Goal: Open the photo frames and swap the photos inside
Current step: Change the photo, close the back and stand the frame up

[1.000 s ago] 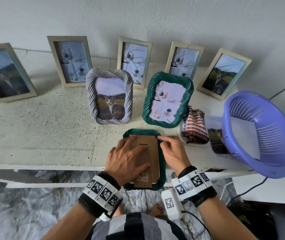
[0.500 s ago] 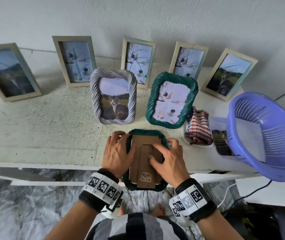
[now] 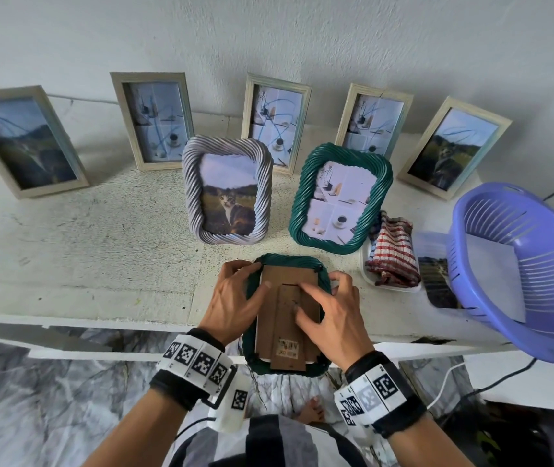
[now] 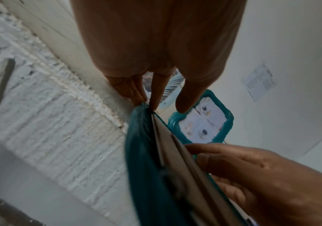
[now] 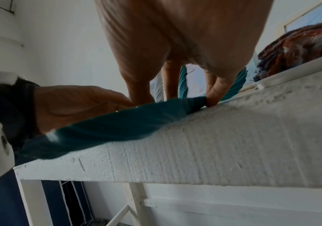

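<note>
A green twisted-rim frame lies face down at the table's front edge, its brown cardboard backing facing up. My left hand grips its left rim, with fingers over the far left corner and the thumb on the backing. On the other side my right hand holds the right rim, with its forefinger and thumb pressing the backing's stand. The left wrist view shows my left fingertips at the frame's far end. A loose photo lies to the right. Behind stand a grey cat-photo frame and a second green frame.
Several pale wooden frames lean on the wall at the back. A purple basket tilts at the right edge, partly over the loose photo. A checked cloth sits in a white tray beside the frame. The frame overhangs the table edge.
My left hand has slid off the backing to the frame's left rim. My right hand has moved from the top right corner down onto the backing and right rim.
</note>
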`<state>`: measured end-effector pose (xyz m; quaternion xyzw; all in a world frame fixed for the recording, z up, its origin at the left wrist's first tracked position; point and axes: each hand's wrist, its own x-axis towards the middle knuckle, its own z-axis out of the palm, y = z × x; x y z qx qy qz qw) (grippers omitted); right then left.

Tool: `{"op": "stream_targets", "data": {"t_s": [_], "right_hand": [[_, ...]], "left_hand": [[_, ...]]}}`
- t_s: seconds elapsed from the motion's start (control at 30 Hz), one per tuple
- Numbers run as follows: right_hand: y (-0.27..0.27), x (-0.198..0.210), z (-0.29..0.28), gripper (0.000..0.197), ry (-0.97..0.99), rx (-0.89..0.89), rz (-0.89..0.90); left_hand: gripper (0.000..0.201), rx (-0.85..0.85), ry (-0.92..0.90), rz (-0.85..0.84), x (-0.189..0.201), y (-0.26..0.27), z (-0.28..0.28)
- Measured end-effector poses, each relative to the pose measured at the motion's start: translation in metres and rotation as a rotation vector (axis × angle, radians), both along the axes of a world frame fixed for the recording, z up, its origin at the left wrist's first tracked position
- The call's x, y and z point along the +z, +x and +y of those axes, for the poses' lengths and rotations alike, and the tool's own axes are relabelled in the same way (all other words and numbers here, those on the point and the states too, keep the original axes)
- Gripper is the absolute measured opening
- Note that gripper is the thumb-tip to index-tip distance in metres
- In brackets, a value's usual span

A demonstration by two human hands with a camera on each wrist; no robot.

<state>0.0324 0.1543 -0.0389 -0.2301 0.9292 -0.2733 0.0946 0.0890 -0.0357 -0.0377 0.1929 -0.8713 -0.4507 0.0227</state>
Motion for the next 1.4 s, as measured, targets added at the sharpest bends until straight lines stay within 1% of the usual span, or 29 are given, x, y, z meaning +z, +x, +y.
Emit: {"op": "stream_targets", "data": {"t_s": [0.1, 0.23, 0.27, 0.33, 0.37, 0.43, 0.47, 0.53, 0.57, 0.6, 0.67, 0.73, 0.87, 0.93, 1.0, 1.03, 1.07, 1.1, 1.13, 1.2, 1.23, 1.27, 1.33, 1.4], "right_hand": [[-0.001, 0.0, 0.0, 0.044, -0.003, -0.001, -0.004], [-0.001, 0.002, -0.001, 0.044, 0.017, 0.006, -0.005], [0.0, 0.004, -0.001, 0.043, 0.028, 0.009, -0.007], [0.001, 0.007, -0.001, 0.042, 0.057, 0.013, 0.023], [0.002, 0.009, -0.002, 0.041, 0.086, 0.018, 0.069], [0.005, 0.013, -0.005, 0.039, 0.16, 0.038, 0.17], [0.008, 0.016, -0.008, 0.037, 0.175, 0.061, 0.204], [0.016, 0.021, -0.016, 0.028, 0.163, 0.136, 0.26], [0.02, 0.022, -0.02, 0.029, 0.164, 0.167, 0.258], [0.024, 0.026, -0.024, 0.04, 0.174, 0.174, 0.231], [0.028, 0.036, -0.031, 0.064, 0.197, 0.109, 0.175], [0.03, 0.05, -0.033, 0.071, 0.189, 0.023, 0.16], [0.028, 0.072, -0.026, 0.067, 0.106, -0.045, 0.103], [0.023, 0.076, -0.017, 0.055, -0.013, -0.059, 0.056], [0.017, 0.08, -0.007, 0.033, -0.155, -0.063, 0.036], [0.015, 0.084, -0.001, 0.022, -0.22, -0.068, 0.047], [0.012, 0.088, 0.006, 0.011, -0.279, -0.079, 0.053], [0.01, 0.091, 0.013, 0.006, -0.344, -0.103, 0.019], [0.008, 0.092, 0.018, 0.009, -0.439, -0.145, -0.073], [0.002, 0.085, 0.023, 0.016, -0.708, -0.284, -0.336], [0.0, 0.077, 0.022, 0.018, -0.824, -0.375, -0.456], [-0.002, 0.068, 0.019, 0.018, -0.899, -0.446, -0.555], [-0.006, 0.043, 0.013, 0.016, -0.958, -0.52, -0.687], [-0.008, 0.023, 0.006, 0.016, -0.972, -0.535, -0.752]], "left_hand": [[0.064, -0.035, -0.044, 0.003, -0.004, 0.0, 0.001], [0.075, -0.084, -0.171, -0.008, -0.009, -0.001, 0.0], [0.07, -0.083, -0.166, 0.003, -0.007, -0.002, 0.001], [0.047, -0.011, -0.094, 0.06, 0.0, -0.003, 0.003], [0.039, 0.045, -0.049, 0.067, 0.001, -0.003, 0.003], [0.035, 0.162, 0.092, 0.013, 0.008, -0.003, 0.001], [0.035, 0.225, 0.245, -0.012, 0.011, -0.003, -0.002], [0.037, 0.358, 0.697, -0.042, 0.019, -0.005, -0.003], [0.041, 0.395, 0.877, -0.055, 0.024, -0.005, -0.003], [0.046, 0.403, 0.979, -0.066, 0.029, -0.006, -0.005], [0.056, 0.383, 1.064, -0.06, 0.039, -0.006, -0.004], [0.063, 0.352, 1.107, -0.022, 0.047, -0.006, -0.002], [0.069, 0.276, 1.192, 0.04, 0.064, -0.014, 0.012], [0.067, 0.226, 1.2, 0.057, 0.07, -0.02, 0.021], [0.059, 0.172, 1.147, 0.07, 0.071, -0.022, 0.027], [0.051, 0.132, 1.065, 0.086, 0.07, -0.023, 0.029], [0.042, 0.083, 0.94, 0.108, 0.065, -0.021, 0.03], [0.034, 0.021, 0.78, 0.135, 0.059, -0.019, 0.029], [0.032, -0.039, 0.605, 0.16, 0.051, -0.015, 0.026], [0.045, -0.121, 0.286, 0.188, 0.034, -0.006, 0.018], [0.053, -0.15, 0.155, 0.193, 0.026, -0.001, 0.013], [0.057, -0.17, 0.042, 0.196, 0.018, 0.004, 0.009], [0.059, -0.187, -0.142, 0.172, 0.002, 0.013, 0.002], [0.063, -0.184, -0.276, 0.087, -0.011, 0.019, -0.003]]}}
